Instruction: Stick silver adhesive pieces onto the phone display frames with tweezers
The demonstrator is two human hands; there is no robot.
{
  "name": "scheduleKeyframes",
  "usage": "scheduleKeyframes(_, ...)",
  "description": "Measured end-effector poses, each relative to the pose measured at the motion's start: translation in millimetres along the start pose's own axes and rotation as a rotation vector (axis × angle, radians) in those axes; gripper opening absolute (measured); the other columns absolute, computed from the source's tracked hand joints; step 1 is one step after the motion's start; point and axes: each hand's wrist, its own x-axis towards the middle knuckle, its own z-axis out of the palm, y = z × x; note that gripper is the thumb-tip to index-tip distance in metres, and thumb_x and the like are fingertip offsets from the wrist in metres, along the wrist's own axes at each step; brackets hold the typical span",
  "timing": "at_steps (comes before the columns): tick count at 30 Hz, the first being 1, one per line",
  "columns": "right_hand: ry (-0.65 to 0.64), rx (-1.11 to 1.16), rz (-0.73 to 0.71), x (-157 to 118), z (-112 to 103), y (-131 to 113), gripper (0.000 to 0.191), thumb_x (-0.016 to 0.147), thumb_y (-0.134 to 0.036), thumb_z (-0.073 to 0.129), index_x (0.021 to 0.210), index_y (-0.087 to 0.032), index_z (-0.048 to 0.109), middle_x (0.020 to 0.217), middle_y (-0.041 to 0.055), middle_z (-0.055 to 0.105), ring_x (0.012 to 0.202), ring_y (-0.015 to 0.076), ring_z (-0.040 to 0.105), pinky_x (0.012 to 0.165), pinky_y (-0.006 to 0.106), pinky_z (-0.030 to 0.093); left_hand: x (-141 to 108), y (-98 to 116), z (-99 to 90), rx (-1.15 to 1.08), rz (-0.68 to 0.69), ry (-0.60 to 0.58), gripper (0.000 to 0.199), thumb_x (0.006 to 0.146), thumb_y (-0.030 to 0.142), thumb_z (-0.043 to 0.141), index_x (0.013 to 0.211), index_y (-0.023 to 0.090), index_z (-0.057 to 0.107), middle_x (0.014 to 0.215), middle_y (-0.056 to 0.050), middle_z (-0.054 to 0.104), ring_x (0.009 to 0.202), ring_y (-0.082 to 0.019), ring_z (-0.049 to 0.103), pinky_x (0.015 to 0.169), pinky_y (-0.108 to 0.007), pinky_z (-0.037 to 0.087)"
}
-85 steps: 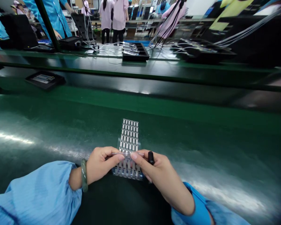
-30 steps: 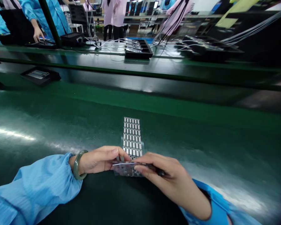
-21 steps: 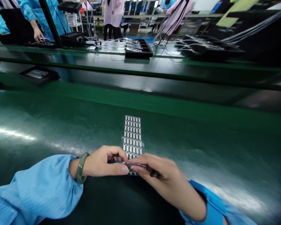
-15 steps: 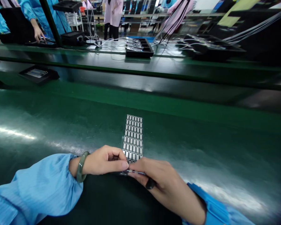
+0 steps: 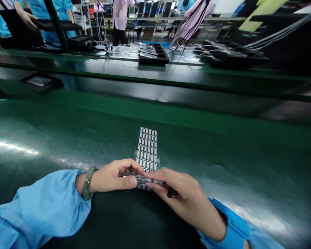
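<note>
A sheet of small pale rectangular stickers (image 5: 147, 148), set out in rows, lies on the green table beyond my fingertips. My left hand (image 5: 116, 176), with a green bangle at the wrist, is closed on the end of a thin, dark, glossy part (image 5: 142, 183); most of the part is hidden by the fingers. From the right, my right hand (image 5: 177, 190) pinches a slim tool with a black rounded end (image 5: 171, 193). The tool's tip is close to the glossy part, and whether they touch I cannot tell. Both hands meet over the sheet's near end.
The green tabletop (image 5: 54, 138) spreads around the hands. A dark tray (image 5: 41, 82) sits at the far left. On the raised shelf (image 5: 114, 67) stand a black compartment box (image 5: 155, 55) and cables. A co-worker in blue (image 5: 49, 20) handles a dark flat object across the bench.
My hands have shifted slightly up, and my right hand slightly right. More of the glossy part shows between them. The co-worker across has lifted a dark flat object.
</note>
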Motion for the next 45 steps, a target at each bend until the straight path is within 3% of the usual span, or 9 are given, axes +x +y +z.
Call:
scheduleKeyframes(3, 0.022, -0.05, -0.012, -1.5, -2.1, 1.3, 0.022, 0.085, -0.015, 0.056, 0.105, -0.024, 0.059, 0.087, -0.0004, 0.069, 0.073, 0.0091, 0.065, 0.065, 0.018, 0.047, -1.1, -1.2, -1.5, 0.303, 0.122, 0.143, 0.053, 0.081, 0.054, 0.061, 0.116, 0.014, 0.055, 0.107, -0.011, 0.059, 0.093, -0.023, 0.057, 0.082, -0.034, 0.044)
scheduleKeyframes(6, -0.024, -0.094, -0.023, -2.5, -4.2, 1.3, 0.024, 0.086, -0.017, 0.057, 0.108, -0.024, 0.057, 0.092, 0.0004, 0.07, 0.078, 0.0109, 0.066, 0.066, 0.019, 0.048, -0.6, -4.9, -4.4, 0.438, 0.226, 0.163, 0.048, 0.082, 0.048, 0.063, 0.117, 0.017, 0.056, 0.113, -0.01, 0.06, 0.102, -0.024, 0.057, 0.09, -0.035, 0.043)
scheduleKeyframes(10, -0.155, -0.109, -0.019, -2.7, -8.5, -3.2, 0.023, 0.086, -0.02, 0.057, 0.108, -0.023, 0.057, 0.096, -0.0008, 0.07, 0.082, 0.012, 0.067, 0.065, 0.02, 0.049, -0.7, -9.8, -7.0, 0.674, 0.307, 0.053, 0.054, 0.076, 0.05, 0.069, 0.118, 0.019, 0.055, 0.116, -0.009, 0.06, 0.112, -0.024, 0.053, 0.103, -0.038, 0.032)
scheduleKeyframes(13, -0.269, -0.123, 0.009, -5.4, -10.5, -7.1, 0.024, 0.085, -0.02, 0.058, 0.109, -0.025, 0.057, 0.1, -0.0032, 0.07, 0.084, 0.0124, 0.068, 0.064, 0.021, 0.049, -2.4, -9.4, -5.8, 0.837, 0.297, -0.072, 0.057, 0.078, 0.052, 0.066, 0.121, 0.018, 0.051, 0.116, -0.008, 0.061, 0.117, -0.024, 0.05, 0.11, -0.045, 0.016)
scheduleKeyframes(16, -0.317, -0.14, 0.014, -9.4, -9.5, -7.9, 0.026, 0.086, -0.019, 0.056, 0.112, -0.025, 0.056, 0.103, -0.0038, 0.069, 0.088, 0.0141, 0.067, 0.07, 0.024, 0.05, -4.2, -7.4, -3.7, 0.936, 0.29, -0.115, 0.053, 0.082, 0.05, 0.063, 0.121, 0.017, 0.05, 0.118, -0.007, 0.06, 0.121, -0.023, 0.046, 0.112, -0.045, 0.006)
scheduleKeyframes(27, -0.39, -0.156, 0.102, -3.6, -7.2, -5.3, 0.021, 0.086, -0.023, 0.051, 0.106, -0.022, 0.059, 0.101, 0.0011, 0.069, 0.089, 0.0162, 0.066, 0.07, 0.025, 0.049, -2.8, -10.0, 0.1, 1.018, 0.348, -0.073, 0.024, 0.089, 0.028, 0.051, 0.109, 0.015, 0.056, 0.107, -0.006, 0.065, 0.112, -0.02, 0.053, 0.112, -0.044, 0.007)
scheduleKeyframes(33, -0.397, -0.14, 0.117, -5.5, -5.6, -3.0, 0.023, 0.086, -0.03, 0.052, 0.106, -0.021, 0.059, 0.1, 0.0021, 0.069, 0.088, 0.0166, 0.065, 0.072, 0.026, 0.049, -2.9, -12.3, 0.8, 1.016, 0.367, -0.075, 0.021, 0.088, 0.025, 0.048, 0.106, 0.016, 0.056, 0.107, -0.005, 0.065, 0.112, -0.019, 0.052, 0.113, -0.044, 0.006)
scheduleKeyframes(45, -0.432, -0.131, 0.091, -3.0, -3.9, -3.1, 0.024, 0.09, -0.023, 0.043, 0.102, -0.021, 0.063, 0.094, 0.0033, 0.07, 0.085, 0.016, 0.065, 0.071, 0.025, 0.049, -1.9, -13.2, 1.2, 1.031, 0.377, -0.071, 0.014, 0.088, 0.025, 0.051, 0.098, 0.017, 0.058, 0.106, -0.004, 0.064, 0.112, -0.019, 0.052, 0.113, -0.044, 0.006)
